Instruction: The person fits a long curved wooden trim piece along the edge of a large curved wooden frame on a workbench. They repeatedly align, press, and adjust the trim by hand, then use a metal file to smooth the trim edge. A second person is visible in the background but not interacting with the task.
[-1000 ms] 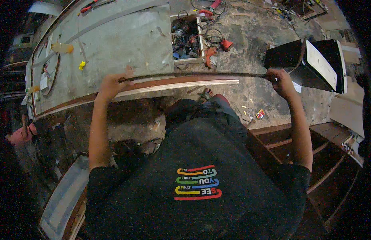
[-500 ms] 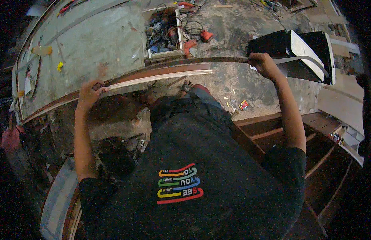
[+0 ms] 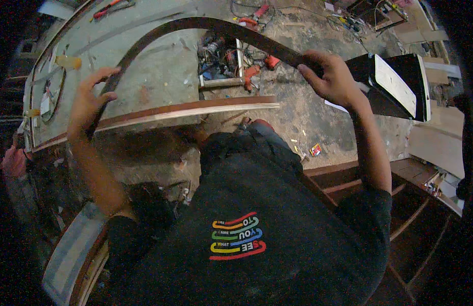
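A long, thin, dark brown edging strip (image 3: 188,23) bends upward in an arch between my two hands. On the left, the thumb and fingers of my left hand (image 3: 89,99) hold it loosely, and its end hangs down beside the wrist. My right hand (image 3: 331,79) is closed around the strip at the right, its thumb below the strip. Under the arch lies a board (image 3: 195,109) with a reddish-brown top and a pale layered edge, along the near side of the greenish work table (image 3: 149,66). Both hands are apart from the board.
An open wooden box (image 3: 221,83) of tools and cables stands behind the board, with an orange power tool (image 3: 251,76) beside it. A black and white case (image 3: 394,84) stands at the right. Brown wooden framing (image 3: 328,168) lies near my right side. Pliers (image 3: 111,9) rest far left.
The strip went from nearly flat, close over the board, to a high arch. My left hand moved left and loosened its hold; my right hand shifted slightly left.
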### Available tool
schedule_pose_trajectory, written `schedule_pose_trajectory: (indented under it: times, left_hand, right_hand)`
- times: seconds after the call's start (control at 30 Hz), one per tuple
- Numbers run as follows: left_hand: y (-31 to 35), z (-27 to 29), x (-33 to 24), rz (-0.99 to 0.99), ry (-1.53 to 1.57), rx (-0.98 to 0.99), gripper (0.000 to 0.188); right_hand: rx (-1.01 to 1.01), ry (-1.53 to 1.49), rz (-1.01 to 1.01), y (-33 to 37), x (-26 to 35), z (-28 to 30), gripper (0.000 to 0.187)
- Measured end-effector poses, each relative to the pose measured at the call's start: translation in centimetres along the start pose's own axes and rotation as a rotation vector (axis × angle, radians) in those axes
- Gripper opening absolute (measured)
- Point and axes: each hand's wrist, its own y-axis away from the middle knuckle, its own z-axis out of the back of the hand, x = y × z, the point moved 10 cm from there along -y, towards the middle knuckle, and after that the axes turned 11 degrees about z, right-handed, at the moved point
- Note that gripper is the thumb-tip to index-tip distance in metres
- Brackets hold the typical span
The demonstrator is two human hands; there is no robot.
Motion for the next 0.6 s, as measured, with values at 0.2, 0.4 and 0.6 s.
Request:
schedule_pose_trajectory:
  times: [0.2, 0.4, 0.6]
  left_hand:
    - [-2.9, 5.2, 11.3, 0.231, -0.044, 0.123, 0.044]
    - [-1.2, 5.5, -5.4, -0.364, -0.142, -0.251, 0.044]
    - [0.5, -2.3, -19.2, -0.529, 0.192, -0.097, 0.043]
  right_hand:
    - [0.005, -0.075, -0.011, -2.2, 2.8, 0.1, 0.026]
    - [0.116, -0.375, -0.025, -6.2, 8.2, -3.7, 0.027]
    - [-0.066, -0.445, 0.149, -7.6, 14.0, -2.4, 0.034]
